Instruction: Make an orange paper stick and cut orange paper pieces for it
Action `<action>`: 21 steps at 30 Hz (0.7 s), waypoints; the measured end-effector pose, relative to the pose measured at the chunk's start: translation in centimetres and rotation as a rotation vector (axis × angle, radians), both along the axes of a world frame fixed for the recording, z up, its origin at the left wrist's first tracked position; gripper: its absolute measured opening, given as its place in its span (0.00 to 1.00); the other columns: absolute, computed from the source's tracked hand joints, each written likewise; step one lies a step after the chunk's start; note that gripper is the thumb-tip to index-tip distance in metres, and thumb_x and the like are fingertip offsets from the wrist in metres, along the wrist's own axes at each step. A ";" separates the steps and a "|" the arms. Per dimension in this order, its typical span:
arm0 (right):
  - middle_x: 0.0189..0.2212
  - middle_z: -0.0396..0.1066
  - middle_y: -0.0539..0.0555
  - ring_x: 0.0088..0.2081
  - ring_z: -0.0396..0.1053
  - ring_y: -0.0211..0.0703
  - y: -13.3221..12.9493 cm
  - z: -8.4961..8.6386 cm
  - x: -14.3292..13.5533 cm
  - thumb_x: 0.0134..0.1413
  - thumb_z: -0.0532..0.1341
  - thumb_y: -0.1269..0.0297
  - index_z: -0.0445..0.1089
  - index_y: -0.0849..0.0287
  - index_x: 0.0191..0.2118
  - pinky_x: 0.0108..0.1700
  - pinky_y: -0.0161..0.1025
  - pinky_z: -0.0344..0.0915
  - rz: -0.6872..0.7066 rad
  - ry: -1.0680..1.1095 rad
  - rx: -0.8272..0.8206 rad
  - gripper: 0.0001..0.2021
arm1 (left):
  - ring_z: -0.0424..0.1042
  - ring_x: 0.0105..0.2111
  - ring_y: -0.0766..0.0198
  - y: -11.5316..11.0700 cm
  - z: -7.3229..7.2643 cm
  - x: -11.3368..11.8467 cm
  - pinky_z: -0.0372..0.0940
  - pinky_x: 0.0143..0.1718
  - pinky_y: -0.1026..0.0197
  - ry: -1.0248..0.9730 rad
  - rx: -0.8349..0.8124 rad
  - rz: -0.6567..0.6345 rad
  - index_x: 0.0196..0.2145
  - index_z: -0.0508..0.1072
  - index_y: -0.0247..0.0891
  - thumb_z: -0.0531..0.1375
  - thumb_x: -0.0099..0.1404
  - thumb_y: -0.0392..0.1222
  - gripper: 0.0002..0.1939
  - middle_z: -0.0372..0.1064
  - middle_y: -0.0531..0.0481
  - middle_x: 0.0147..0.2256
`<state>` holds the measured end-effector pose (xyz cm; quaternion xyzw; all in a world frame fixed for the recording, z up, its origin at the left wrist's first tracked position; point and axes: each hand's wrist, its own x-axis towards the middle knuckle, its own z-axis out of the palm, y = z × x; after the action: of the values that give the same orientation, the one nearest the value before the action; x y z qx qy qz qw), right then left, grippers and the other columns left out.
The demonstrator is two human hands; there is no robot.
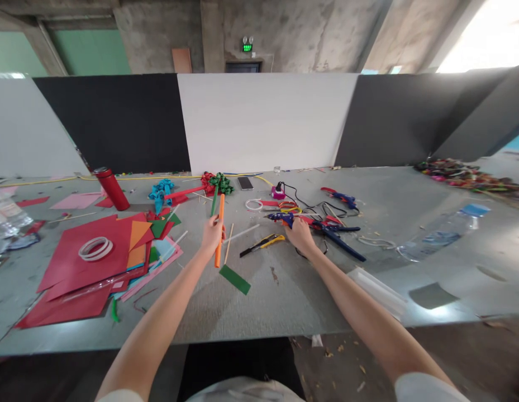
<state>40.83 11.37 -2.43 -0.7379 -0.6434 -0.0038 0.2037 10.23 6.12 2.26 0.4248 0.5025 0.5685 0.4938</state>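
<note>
My left hand (212, 234) is closed around an orange stick (219, 245), which stands nearly upright over the table. My right hand (300, 233) is wrapped round a blue glue gun (284, 218) whose nozzle points left. Below and between the hands lies a black and yellow utility knife (262, 244). A green paper strip (234, 278) rests nearer the front edge, with a thin wooden stick (229, 243) just above it. Behind my left hand are a green ribbon bow (220, 183) and a red one (207, 184). Dark blue pliers (341, 240) lie right of my right hand.
Red paper sheets (83, 268) with tape rolls (95, 249) cover the left side, a red bottle (112, 188) behind them. A phone (244, 183) and a purple power adapter (278, 191) sit at the back. Cables run right of centre; a plastic bottle (446, 233) lies far right.
</note>
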 end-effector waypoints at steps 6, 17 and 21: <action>0.56 0.63 0.77 0.58 0.60 0.67 -0.4 -0.2 -0.4 0.64 0.53 0.62 0.65 0.72 0.55 0.54 0.56 0.59 -0.065 -0.061 -0.044 0.20 | 0.66 0.17 0.68 2.8 1.1 -4.6 0.56 0.21 0.67 0.710 -0.056 -0.129 0.38 0.71 0.39 0.57 0.68 0.38 0.03 0.69 0.53 0.24; 0.54 0.65 0.75 0.58 0.58 0.70 -2.3 1.4 -1.3 0.60 0.54 0.57 0.65 0.70 0.55 0.56 0.59 0.54 -0.090 -0.013 0.094 0.24 | 0.73 0.46 0.47 1.8 0.3 -11.3 0.63 0.46 0.54 1.274 -0.088 0.002 0.33 0.74 0.38 0.59 0.64 0.38 0.04 0.75 0.36 0.37; 0.52 0.66 0.71 0.57 0.59 0.66 -2.7 1.8 -1.5 0.60 0.54 0.57 0.67 0.67 0.54 0.56 0.56 0.55 -0.081 -0.013 0.146 0.22 | 0.72 0.48 0.48 3.0 1.8 -14.4 0.62 0.47 0.54 1.427 -0.030 0.080 0.42 0.76 0.36 0.53 0.68 0.37 0.12 0.75 0.35 0.43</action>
<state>39.31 8.68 -0.64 -0.7465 -0.6124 -0.0635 0.2524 -4.17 9.11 4.08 0.6676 0.7259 0.1628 0.0290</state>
